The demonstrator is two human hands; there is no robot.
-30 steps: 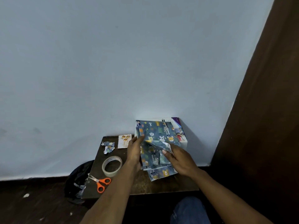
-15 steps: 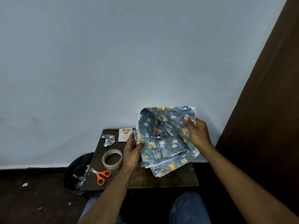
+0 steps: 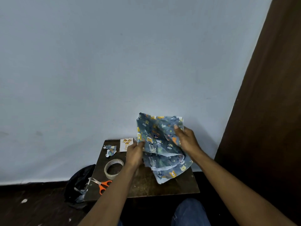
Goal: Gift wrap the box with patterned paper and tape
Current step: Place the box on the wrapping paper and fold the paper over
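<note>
The blue patterned wrapping paper (image 3: 156, 137), printed with small animals, is draped over the box and hides it completely. My left hand (image 3: 134, 153) pinches the paper's left edge. My right hand (image 3: 185, 139) grips the paper on the right side, thumb on its patterned face. The paper's lower end (image 3: 172, 173) lies on the small dark wooden table (image 3: 146, 185). A roll of clear tape (image 3: 113, 168) lies on the table left of my left hand.
Orange-handled scissors (image 3: 102, 185) lie at the table's front left. Torn paper scraps (image 3: 110, 150) and a small white card (image 3: 126, 144) sit at the back left. A black bag (image 3: 79, 183) lies on the floor to the left. A brown panel (image 3: 263, 111) stands to the right.
My right hand rose from the paper's lower flap to its upper right and pulled the sheet up over the box, which showed a second ago. My left hand stayed at the left edge.
</note>
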